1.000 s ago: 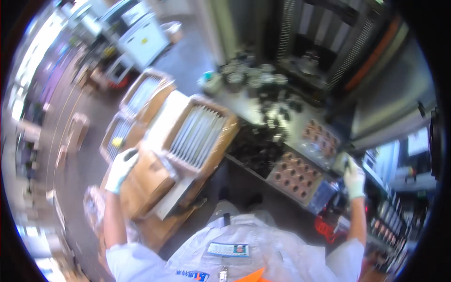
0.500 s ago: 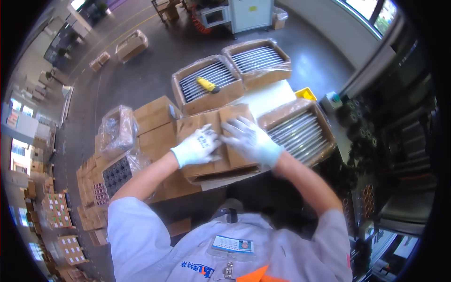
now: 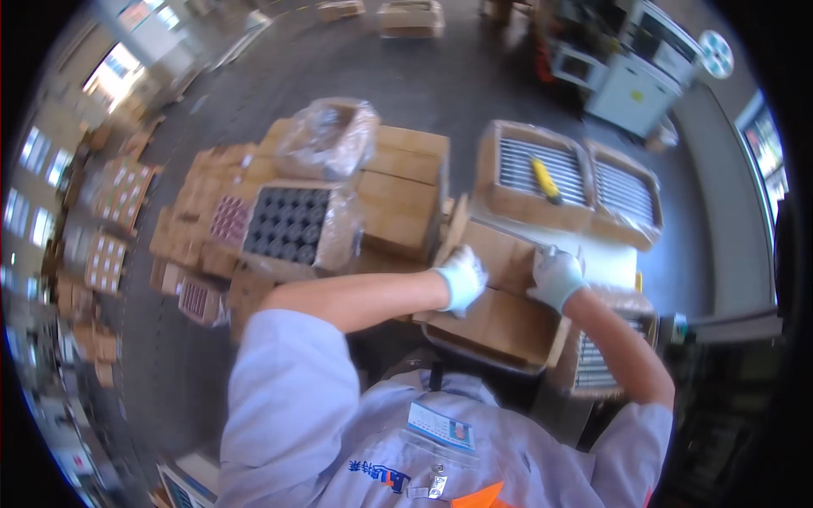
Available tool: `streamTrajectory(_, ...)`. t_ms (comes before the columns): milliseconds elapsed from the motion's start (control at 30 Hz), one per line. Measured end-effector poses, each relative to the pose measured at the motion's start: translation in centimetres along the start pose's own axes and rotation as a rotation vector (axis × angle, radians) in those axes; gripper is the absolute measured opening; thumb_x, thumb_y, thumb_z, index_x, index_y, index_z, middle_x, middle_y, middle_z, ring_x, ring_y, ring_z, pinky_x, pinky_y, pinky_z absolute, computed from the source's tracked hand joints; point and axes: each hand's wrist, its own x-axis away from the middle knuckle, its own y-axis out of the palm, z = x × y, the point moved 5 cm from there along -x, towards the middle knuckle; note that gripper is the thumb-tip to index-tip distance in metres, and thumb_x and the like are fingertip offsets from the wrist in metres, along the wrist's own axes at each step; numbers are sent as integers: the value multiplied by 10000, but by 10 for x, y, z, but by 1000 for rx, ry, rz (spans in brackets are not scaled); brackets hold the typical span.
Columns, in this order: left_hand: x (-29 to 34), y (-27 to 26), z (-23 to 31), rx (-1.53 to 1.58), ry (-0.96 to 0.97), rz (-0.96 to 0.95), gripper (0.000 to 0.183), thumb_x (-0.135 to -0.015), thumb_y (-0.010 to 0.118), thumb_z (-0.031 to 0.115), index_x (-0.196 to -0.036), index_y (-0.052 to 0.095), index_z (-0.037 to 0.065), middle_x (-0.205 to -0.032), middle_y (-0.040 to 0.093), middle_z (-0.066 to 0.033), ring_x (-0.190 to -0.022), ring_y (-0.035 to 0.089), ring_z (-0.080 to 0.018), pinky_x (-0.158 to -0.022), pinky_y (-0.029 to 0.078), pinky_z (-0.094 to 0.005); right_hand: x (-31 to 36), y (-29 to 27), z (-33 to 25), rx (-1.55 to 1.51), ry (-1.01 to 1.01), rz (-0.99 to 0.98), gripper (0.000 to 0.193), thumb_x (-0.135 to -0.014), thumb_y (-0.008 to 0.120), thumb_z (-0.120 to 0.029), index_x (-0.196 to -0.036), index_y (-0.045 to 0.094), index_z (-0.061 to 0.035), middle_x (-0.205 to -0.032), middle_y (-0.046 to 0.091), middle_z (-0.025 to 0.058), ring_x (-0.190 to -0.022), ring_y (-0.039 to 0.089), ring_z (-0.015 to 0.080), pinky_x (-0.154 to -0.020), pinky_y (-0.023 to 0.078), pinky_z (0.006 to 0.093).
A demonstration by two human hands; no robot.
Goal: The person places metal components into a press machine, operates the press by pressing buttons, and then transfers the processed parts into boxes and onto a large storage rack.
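A brown cardboard box (image 3: 500,326) stands at the table's front edge, its side flaps raised and its inner flaps lying across the top. My left hand (image 3: 464,278), in a white glove, is closed at the raised left flap (image 3: 453,230). At the box's right side, my gloved right hand (image 3: 559,275) has its fingers curled over the edge near the right flap (image 3: 558,342). The fingertips of both hands are partly hidden. Just right of the box, an open carton of metal rods (image 3: 595,364) sits partly behind my right forearm.
Beyond the box stand two open cartons of metal rods (image 3: 517,161) (image 3: 627,193), the left one bearing a yellow-handled tool (image 3: 544,179). Stacked cartons (image 3: 398,203) fill the left, with a plastic-lined box (image 3: 330,140) and a tray of dark round parts (image 3: 288,224).
My view has swung left, so the scene sits further right. My hands have spread from the box's middle to its two sides, and the side flaps that lay folded now stand up.
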Motion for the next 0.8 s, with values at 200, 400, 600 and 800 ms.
streamTrajectory(200, 28, -6, 12, 441, -81, 99, 661, -597, 877, 405, -1089, 633, 37, -1001, 688, -154, -937, 687, -353, -782, 534, -470, 14, -13, 2, -104, -60, 67, 1011, -819, 696, -604, -1447, 372, 119, -1447, 472, 299, -1317, 516, 377, -1074, 440, 409)
streamTrajectory(400, 109, -26, 88, 333, -215, 571, 396, -768, 746, 230, -1076, 570, 55, -995, 605, -132, -861, 670, -297, -696, 538, -456, 62, -3, -20, 78, -80, 59, 1069, -818, 739, -496, -1573, 172, 5, -1593, 231, 305, -1311, 441, 562, -1000, 499, 525)
streamTrajectory(600, 197, -6, 114, 310, -592, 560, 534, -804, 722, 293, -1242, 509, 74, -1037, 615, -137, -914, 669, -301, -739, 535, -420, 76, -21, -2, -187, -304, 156, 683, -834, 516, -97, -1507, 400, -93, -1255, 617, 293, -1065, 663, 386, -927, 517, 451)
streamTrajectory(800, 389, 50, 127, 407, -1366, 654, 867, -703, 835, 333, -1440, 434, 114, -1041, 644, -159, -948, 662, -334, -807, 531, -421, 129, -80, -9, -816, -872, 121, 364, -917, 598, -131, -1259, 643, -14, -1174, 683, 206, -1073, 663, 350, -974, 503, 401)
